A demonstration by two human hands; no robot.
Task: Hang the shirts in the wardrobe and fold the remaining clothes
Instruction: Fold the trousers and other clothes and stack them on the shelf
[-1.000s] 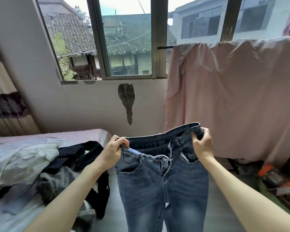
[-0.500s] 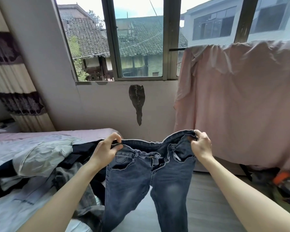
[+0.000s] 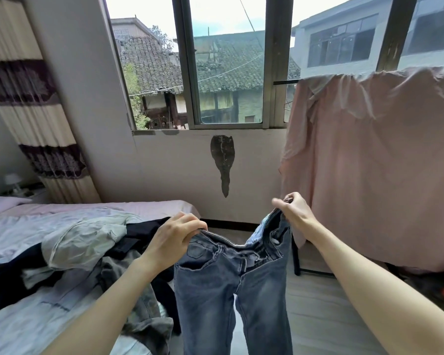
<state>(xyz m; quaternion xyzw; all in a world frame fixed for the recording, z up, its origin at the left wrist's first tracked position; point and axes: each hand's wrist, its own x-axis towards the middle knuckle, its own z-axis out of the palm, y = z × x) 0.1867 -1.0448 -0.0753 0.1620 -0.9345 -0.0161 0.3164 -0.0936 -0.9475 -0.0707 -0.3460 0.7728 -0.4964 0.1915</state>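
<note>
While the left hand [image 3: 173,238] and right hand [image 3: 296,213] each pinch one side of the waistband, the faded blue denim jeans [image 3: 232,283] hang in the air (legs dangling) beside the bed [image 3: 16,326], where crumpled grey and black clothes [image 3: 87,242] lie heaped.

A window [image 3: 228,73] was set in the pale wall [image 3: 174,165] at upper centre, and daylight, tiled roofs and a grey building were seen through it. A dark patch [image 3: 222,162] was seen on the wall below the sill. A striped curtain [image 3: 34,111] was hung at the left, a bed [image 3: 149,208] was placed at lower left, and a pale floor [image 3: 318,316] was seen at lower right.
</note>
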